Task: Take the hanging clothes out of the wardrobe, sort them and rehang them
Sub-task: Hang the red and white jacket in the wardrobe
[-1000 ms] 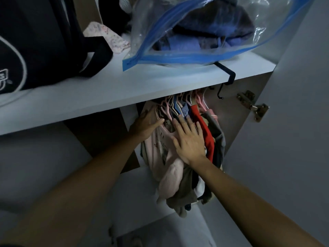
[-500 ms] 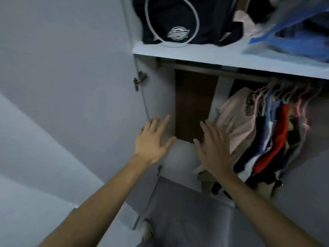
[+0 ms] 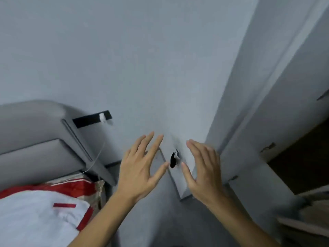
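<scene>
My left hand (image 3: 140,168) and my right hand (image 3: 204,170) are held out in front of me with fingers spread, side by side and apart, holding nothing. Both float in front of a grey wall and the open wardrobe door (image 3: 252,104). The dark wardrobe interior (image 3: 306,157) shows only at the right edge. No hanging clothes are in view. A white garment with red trim (image 3: 41,216) lies on the bed at the lower left.
A grey padded headboard (image 3: 35,139) stands at the left with a white cable running down beside it. A black strip with a white plug (image 3: 92,119) sits on the wall. A small black object (image 3: 173,159) shows between my hands.
The view has swung left, away from the hanging clothes to the wall and bed. Both hands left the clothes and now hang free in the air, fingers spread.
</scene>
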